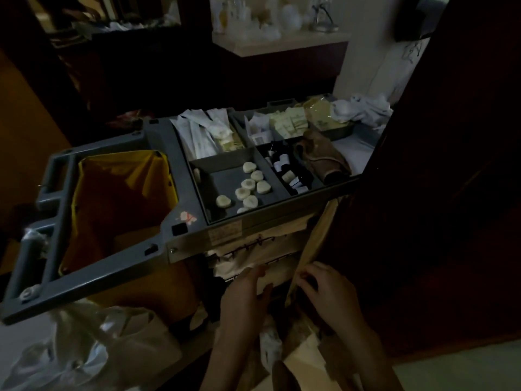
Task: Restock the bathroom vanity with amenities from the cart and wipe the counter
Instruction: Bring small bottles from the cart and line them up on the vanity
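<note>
In the head view, the cart [166, 153] stands at 12 o'clock from the hands, so its soaps [249, 184] and bottles [284, 162] are easy to reach. The right hand [324, 289] has a narrow grip. It pinches the cloth cover [315, 238] aside to open the low shelf. The left hand [245, 289] reaches in, and I cannot tell its grip. The counter [270, 43] waits farther off at 12 o'clock.

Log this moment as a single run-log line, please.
phase: reaching into lower shelf of cart | left hand: on pale bundle, grip unclear | right hand: pinches beige curtain edge | soap rounds: lying in top tray
</note>
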`<state>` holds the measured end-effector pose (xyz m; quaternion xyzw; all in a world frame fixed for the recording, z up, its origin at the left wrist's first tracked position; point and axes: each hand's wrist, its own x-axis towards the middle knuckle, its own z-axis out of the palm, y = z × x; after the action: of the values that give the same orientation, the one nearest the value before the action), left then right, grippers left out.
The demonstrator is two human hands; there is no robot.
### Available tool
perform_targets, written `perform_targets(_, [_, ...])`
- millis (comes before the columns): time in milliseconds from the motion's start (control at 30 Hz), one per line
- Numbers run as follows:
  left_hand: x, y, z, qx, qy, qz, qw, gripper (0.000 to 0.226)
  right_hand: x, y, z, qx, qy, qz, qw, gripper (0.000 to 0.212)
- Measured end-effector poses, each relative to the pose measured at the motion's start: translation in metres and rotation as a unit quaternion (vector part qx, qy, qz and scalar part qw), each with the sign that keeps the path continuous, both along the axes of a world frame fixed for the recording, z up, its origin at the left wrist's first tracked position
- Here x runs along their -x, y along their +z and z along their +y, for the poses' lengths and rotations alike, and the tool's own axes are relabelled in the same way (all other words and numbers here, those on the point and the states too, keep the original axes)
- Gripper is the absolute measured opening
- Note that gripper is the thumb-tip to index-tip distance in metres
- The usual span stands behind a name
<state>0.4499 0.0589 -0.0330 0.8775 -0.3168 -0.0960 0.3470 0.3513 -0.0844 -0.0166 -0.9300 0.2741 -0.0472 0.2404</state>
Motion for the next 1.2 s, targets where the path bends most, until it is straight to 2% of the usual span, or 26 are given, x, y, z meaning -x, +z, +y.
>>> perform_targets(300, [-0.105, 0.015, -0.079, 0.121, 0.002, -0.079, 0.99, 0.034, -0.104, 0.018, -0.085, -0.03, -0.012, -0.088, 0.996, 0.017])
perform_targets(533, [-0.183, 0.018, -0.172, 0.152, 0.025, -0.032, 0.988, 0.04, -0.177, 0.038, -0.167, 0.001, -0.061, -0.114, 0.992, 0.02])
perform_targets(633, [-0.207, 0.011, -0.192, 0.172, 0.045, -0.024, 0.984, 0.042, -0.205, 0.035, -0.185, -0.015, -0.071, -0.133, 0.988, 0.021])
perform_targets(833, [-0.232, -0.01, -0.209, 0.194, 0.067, 0.0, 0.979, 0.037, -0.25, 0.017, -0.198, -0.01, -0.108, -0.131, 0.985, 0.034])
perform_targets(1067, [-0.239, -0.013, -0.206, 0.21, 0.052, 0.006, 0.976, 0.038, -0.279, -0.003, -0.2, 0.02, -0.136, -0.061, 0.989, 0.063])
perform_targets(1200, [-0.241, -0.017, -0.207, 0.218, 0.06, 0.011, 0.974, 0.036, -0.283, -0.01, -0.2, 0.047, -0.13, -0.063, 0.988, 0.064])
